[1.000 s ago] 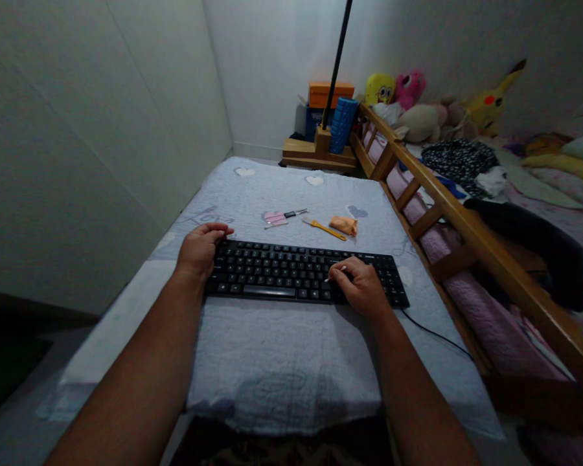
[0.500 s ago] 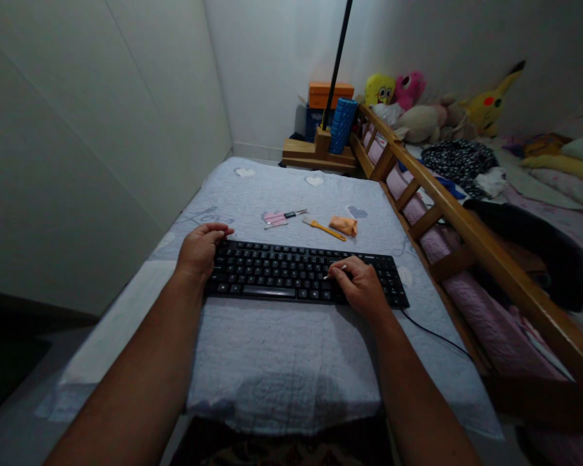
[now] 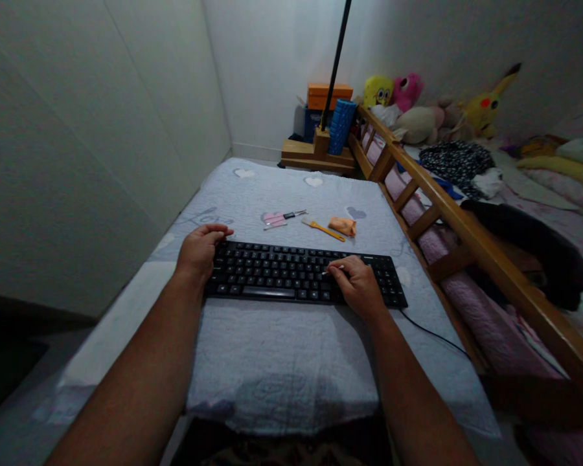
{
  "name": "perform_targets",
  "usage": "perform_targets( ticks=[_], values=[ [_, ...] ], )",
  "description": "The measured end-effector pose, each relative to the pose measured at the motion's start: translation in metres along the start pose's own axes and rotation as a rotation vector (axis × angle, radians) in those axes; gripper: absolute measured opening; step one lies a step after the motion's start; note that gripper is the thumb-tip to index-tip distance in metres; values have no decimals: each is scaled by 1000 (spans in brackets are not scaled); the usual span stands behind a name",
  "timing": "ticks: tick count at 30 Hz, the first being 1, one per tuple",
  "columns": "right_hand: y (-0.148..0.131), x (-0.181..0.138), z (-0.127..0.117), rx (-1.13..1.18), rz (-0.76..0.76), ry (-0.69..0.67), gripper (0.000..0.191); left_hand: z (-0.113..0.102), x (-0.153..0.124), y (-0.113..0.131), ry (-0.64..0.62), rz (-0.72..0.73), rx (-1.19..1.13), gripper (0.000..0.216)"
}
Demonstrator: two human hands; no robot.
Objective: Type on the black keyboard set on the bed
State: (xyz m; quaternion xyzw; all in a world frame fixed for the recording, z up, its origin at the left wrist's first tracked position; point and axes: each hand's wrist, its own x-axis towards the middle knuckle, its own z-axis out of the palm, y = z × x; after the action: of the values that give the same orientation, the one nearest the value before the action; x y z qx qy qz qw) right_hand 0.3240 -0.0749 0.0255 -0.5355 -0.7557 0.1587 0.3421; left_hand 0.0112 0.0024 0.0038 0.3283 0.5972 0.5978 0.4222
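Note:
A black keyboard [image 3: 291, 272] lies across a pale quilted cover [image 3: 282, 349]. My left hand [image 3: 200, 249] grips the keyboard's left end, fingers curled over its top corner. My right hand [image 3: 357, 285] rests on the right part of the keys, fingers pinched on a thin white stick [image 3: 333, 268] whose tip touches the keys. Beyond the keyboard lie a pink item with a small metal tool [image 3: 279, 217], a yellow-handled brush [image 3: 323, 228] and an orange cloth [image 3: 343, 224].
A wooden bed rail [image 3: 447, 207] runs along the right, with bedding, dark clothes and plush toys [image 3: 408, 97] behind it. At the far end stand a wooden base with a black pole [image 3: 333, 71], a blue roller [image 3: 341, 124] and an orange box [image 3: 328, 96]. The keyboard's cable [image 3: 432, 333] trails right. A wall is on the left.
My right hand has edged slightly left along the keys with the white stick. My left hand and the keyboard have stayed put.

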Motion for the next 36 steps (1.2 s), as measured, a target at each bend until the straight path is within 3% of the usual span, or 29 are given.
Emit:
perform_targets(
  ticks=[8,14,19,36],
  values=[
    [-6,5,-3,-53,11,-33,18,0,1,-1,-4,5,7,15],
    [-11,20,-7,-212,-8,-177,17,-1,3,-3,-9,8,-4,15],
    [-18,29,-8,-321,-10,-221,16,-2,3,-3,-10,12,-1,16],
    [-7,13,3,-86,-20,-34,16,-1,2,-1,-6,-9,9,15]
  ],
)
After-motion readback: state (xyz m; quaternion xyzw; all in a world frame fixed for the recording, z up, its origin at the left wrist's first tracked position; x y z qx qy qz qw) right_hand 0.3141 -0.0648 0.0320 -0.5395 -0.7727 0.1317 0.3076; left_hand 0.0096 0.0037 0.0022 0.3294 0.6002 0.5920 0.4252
